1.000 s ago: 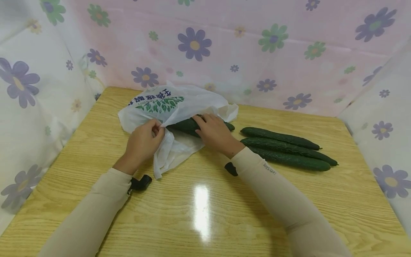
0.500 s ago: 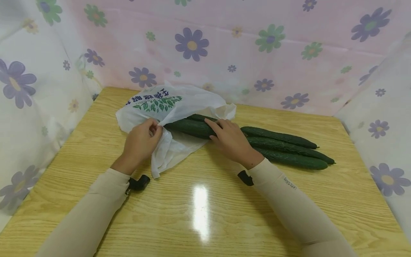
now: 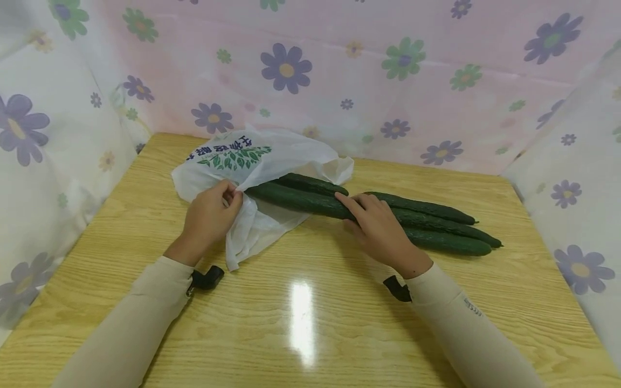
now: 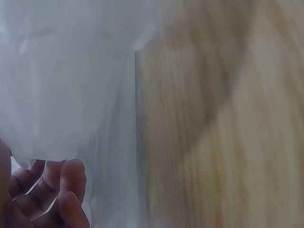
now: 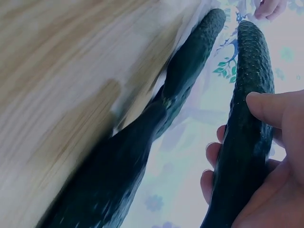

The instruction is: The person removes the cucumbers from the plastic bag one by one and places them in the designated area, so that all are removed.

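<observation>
A white plastic bag [image 3: 291, 148] with green leaf print and dark lettering lies on the table. My left hand [image 3: 209, 213] pinches its near edge between thumb and fingers; the left wrist view shows the curled fingers [image 4: 72, 178] against the plastic. My right hand [image 3: 380, 231] grips a long dark-green cucumber [image 3: 296, 199] with fingers and thumb around it, plain in the right wrist view, where the cucumber [image 5: 252, 66] has bumpy skin. Its far end lies in the bag's mouth. Behind it, another cucumber [image 3: 315, 184] sticks partly out of the bag.
Three cucumbers [image 3: 446, 222] lie side by side on the wooden table [image 3: 252, 323], right of the bag, partly behind my right hand. Flowered cloth [image 3: 335, 70] hangs at the back and both sides. A black wrist camera [image 3: 207, 277] sits on my left sleeve.
My right hand has moved right, drawing the cucumber farther out of the bag. More of both cucumbers in the bag's mouth now shows. The left hand keeps its pinch on the bag.
</observation>
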Motion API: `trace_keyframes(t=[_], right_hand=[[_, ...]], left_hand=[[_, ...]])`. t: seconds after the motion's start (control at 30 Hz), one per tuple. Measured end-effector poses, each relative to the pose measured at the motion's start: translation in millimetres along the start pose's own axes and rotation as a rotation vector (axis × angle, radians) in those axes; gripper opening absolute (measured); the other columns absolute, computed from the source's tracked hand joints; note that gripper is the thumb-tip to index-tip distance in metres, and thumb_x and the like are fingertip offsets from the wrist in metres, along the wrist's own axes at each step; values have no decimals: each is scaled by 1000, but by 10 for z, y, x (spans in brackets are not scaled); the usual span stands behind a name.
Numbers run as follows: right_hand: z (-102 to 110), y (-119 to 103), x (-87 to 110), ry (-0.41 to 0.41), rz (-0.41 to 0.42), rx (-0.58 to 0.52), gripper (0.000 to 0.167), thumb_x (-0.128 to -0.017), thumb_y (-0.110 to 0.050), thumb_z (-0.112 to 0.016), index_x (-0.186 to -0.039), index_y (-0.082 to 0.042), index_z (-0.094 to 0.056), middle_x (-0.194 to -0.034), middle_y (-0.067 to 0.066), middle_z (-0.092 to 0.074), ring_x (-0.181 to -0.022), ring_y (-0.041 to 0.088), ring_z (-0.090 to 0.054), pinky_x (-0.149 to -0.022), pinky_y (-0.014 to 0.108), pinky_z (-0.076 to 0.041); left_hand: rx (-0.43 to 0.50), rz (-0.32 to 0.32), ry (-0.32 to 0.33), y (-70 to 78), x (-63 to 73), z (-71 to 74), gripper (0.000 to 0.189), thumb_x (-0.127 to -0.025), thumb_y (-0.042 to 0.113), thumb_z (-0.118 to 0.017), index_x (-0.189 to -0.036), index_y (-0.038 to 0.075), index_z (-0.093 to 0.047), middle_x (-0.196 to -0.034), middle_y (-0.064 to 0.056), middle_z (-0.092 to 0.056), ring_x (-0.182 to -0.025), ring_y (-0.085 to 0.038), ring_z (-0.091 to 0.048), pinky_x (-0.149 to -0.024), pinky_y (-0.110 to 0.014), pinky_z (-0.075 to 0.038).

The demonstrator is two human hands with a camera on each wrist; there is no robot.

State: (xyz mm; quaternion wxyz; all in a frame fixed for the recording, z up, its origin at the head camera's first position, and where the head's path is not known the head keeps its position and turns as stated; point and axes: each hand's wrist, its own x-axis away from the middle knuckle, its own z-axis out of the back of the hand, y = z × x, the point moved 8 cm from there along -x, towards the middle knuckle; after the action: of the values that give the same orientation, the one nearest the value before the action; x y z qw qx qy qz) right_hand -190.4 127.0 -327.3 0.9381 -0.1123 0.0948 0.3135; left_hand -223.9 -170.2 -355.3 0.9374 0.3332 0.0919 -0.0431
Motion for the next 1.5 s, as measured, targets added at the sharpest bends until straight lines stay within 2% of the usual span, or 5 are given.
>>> trace_keyframes(t=[0.33, 0.9, 1.1, 1.3, 1.5], right_hand=[[156, 186, 313, 54, 26, -55, 65, -91, -9, -71, -150, -10, -43, -125, 18, -59, -111, 36, -56, -93, 56, -43], [482, 750, 617, 111, 49, -17, 72, -82, 4, -75, -147, -7, -47, -115, 19, -60, -95, 32, -57, -80, 52, -45], [515, 1032, 644, 64, -20, -22, 68, -85, 4, -73, -147, -8, -46, -113, 18, -59, -90, 28, -55, -71, 43, -43], [494, 1372, 643, -29, -124, -88, 60, -91, 1, -68, -146, -6, -46, -121, 21, -58, -105, 37, -56, -80, 52, -47], [552, 1614, 656, -59, -178, -119, 59, -90, 2, -68, -145, -6, -48, -131, 24, -56, -115, 42, -54, -87, 58, -46]], left_hand=[[-11, 15, -20, -43, 31, -22, 24, -101, 31, -50, -98, 11, -62, -80, -5, -64, -62, -19, -54, -56, -31, -42], [-28, 14, -41, -58, 1, -35, 22, -100, 30, -51, -96, 12, -61, -81, -5, -63, -67, -21, -55, -59, -32, -42], [-32, 12, -38, -47, -5, -33, 21, -100, 30, -51, -96, 12, -61, -81, -5, -63, -67, -21, -55, -59, -32, -41], [-39, 19, -43, -47, 4, -42, 21, -100, 31, -51, -95, 13, -61, -80, -4, -62, -67, -21, -55, -58, -32, -41], [-37, 20, -48, -24, 0, -31, 21, -100, 30, -51, -95, 12, -60, -80, -5, -62, -67, -21, -55, -58, -32, -41]])
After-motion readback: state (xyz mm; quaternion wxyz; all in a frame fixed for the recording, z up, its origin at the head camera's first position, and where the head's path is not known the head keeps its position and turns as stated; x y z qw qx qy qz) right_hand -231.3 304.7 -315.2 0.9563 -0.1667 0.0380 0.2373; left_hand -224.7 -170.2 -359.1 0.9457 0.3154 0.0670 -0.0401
